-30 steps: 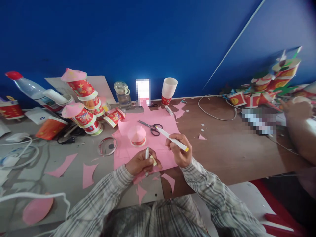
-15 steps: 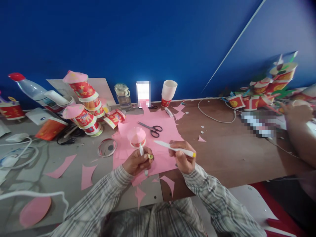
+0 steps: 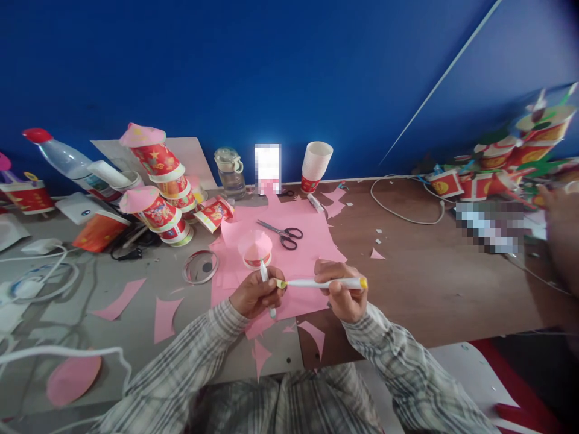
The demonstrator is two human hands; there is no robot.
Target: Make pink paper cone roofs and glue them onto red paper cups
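My right hand (image 3: 345,292) is closed round a white marker with a yellow end (image 3: 350,283), its tip pointing left. That tip meets the opening of a yellow marker cap (image 3: 281,284) pinched in my left hand (image 3: 257,292). A second white marker with a greenish tip (image 3: 264,271) stands upright between my left fingers. Just beyond that hand sits a small red cup piece with a pink paper cone (image 3: 254,244) on it, resting on pink paper (image 3: 312,241). Black-handled scissors (image 3: 283,232) lie partly open on the paper, apart from both hands.
Stacked red paper cups with pink cones (image 3: 158,163) stand at left, near a tape roll (image 3: 200,267). A glass jar (image 3: 229,175) and nested white cups (image 3: 316,166) line the blue wall. Pink scraps (image 3: 167,319) are scattered about. Another person's arm (image 3: 561,229) reaches in at right.
My right hand has brought the marker's tip down and left to the cap in my left hand. The view has shifted slightly, and the other person's hand has moved right.
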